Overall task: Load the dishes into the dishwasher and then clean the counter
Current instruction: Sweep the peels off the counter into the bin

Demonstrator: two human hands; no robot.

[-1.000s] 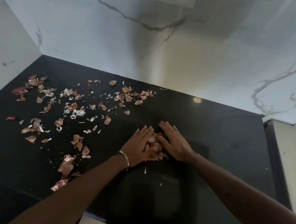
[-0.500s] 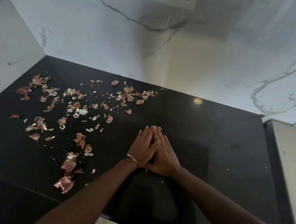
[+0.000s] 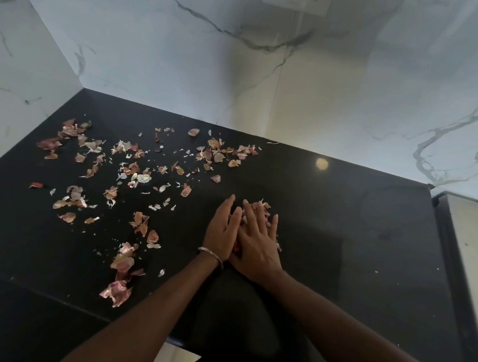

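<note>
While cupping peels (image 3: 262,207): 2 hands (image 3: 240,237), counter (image 3: 355,230).

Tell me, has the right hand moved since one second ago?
Yes. The right hand slid left against the left hand, away from the light spot on the counter.

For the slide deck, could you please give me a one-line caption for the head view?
Both hands, left and right, scoop a pile of onion peels together on the black counter.
</note>
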